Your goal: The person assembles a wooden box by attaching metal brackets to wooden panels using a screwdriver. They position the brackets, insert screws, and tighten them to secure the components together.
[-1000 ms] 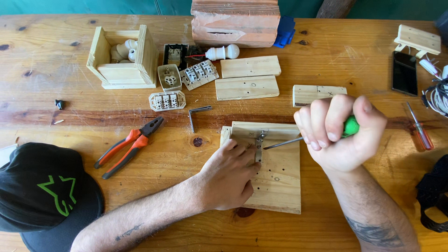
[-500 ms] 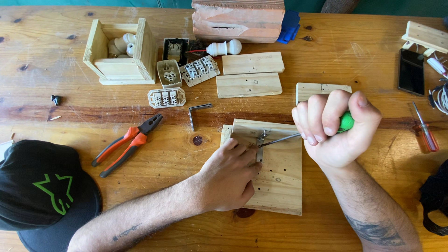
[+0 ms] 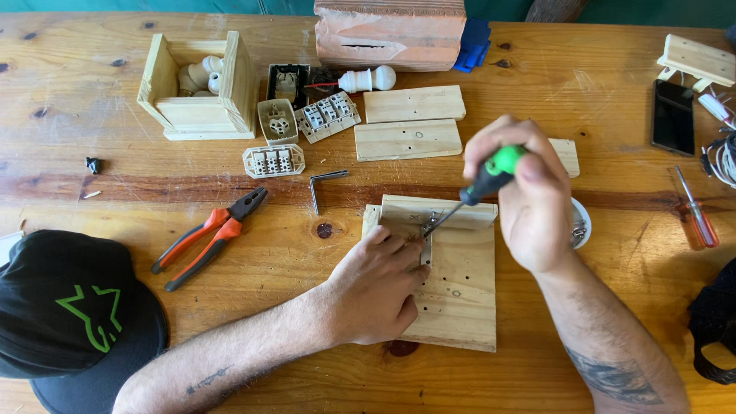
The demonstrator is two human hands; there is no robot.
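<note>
Fingers of the right hand [image 3: 537,199] stay wrapped round the green screwdriver [image 3: 479,188], now lowered centre-frame. Left hand [image 3: 376,287] keeps pinning the metal bracket [image 3: 426,244] on the wooden board [image 3: 460,291].

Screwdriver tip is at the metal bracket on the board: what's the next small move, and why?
Probably turn the screwdriver in place with the right hand: its tip meets the metal bracket, which the left hand steadies on the wooden board.
</note>
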